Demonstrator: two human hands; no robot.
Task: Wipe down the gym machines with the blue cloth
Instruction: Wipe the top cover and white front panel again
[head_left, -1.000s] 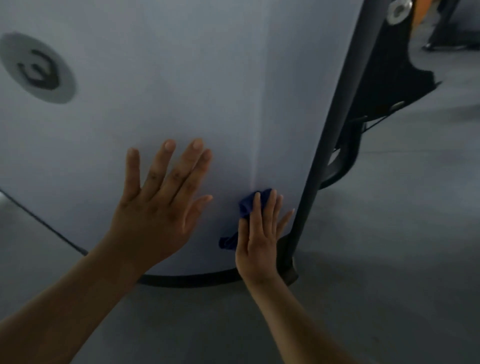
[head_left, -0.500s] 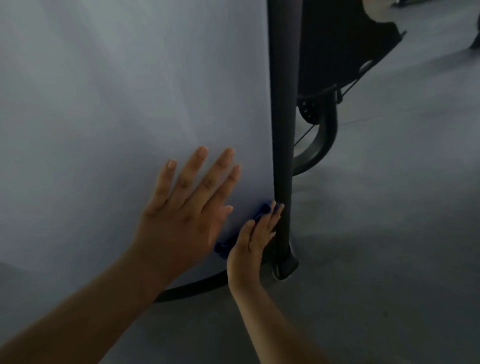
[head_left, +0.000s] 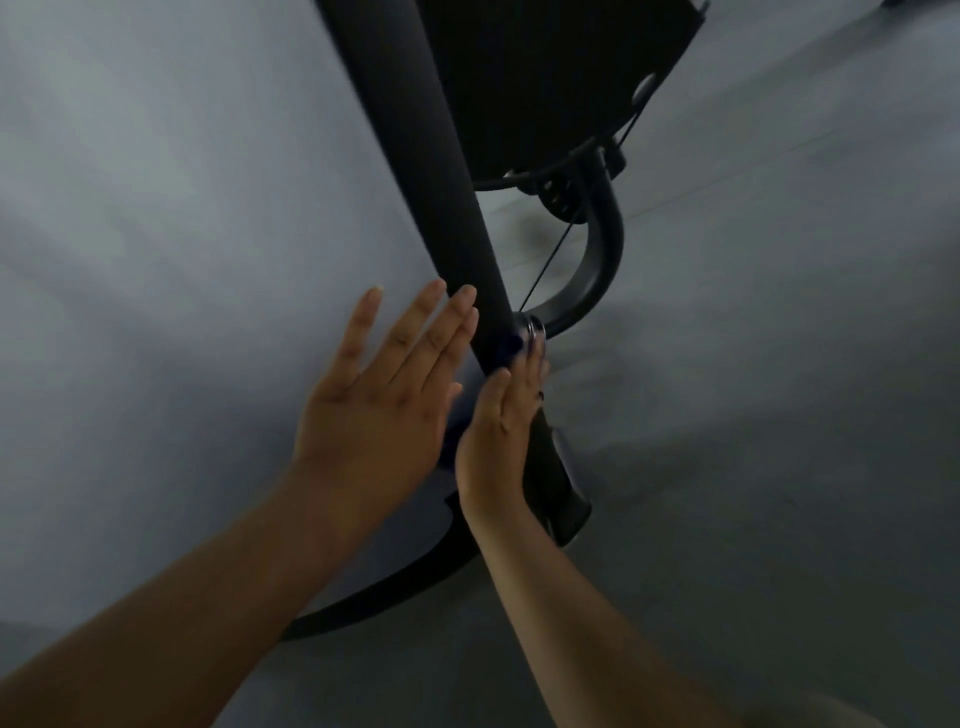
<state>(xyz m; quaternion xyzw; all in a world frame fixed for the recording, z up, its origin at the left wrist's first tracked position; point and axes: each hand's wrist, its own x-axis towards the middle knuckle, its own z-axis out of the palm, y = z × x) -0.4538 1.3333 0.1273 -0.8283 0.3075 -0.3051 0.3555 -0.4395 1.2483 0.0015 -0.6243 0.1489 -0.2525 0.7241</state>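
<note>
The right hand (head_left: 501, 431), fingers straight and together, now presses the blue cloth (head_left: 508, 345) against the black upright post (head_left: 431, 182). It has slid rightward off the pale grey panel (head_left: 156, 260) it was wiping a second ago, so the panel's lower face is probably done and the frame comes next. The left hand (head_left: 384, 400) stays flat and spread on the panel, holding nothing, nearer the post than before.
</note>
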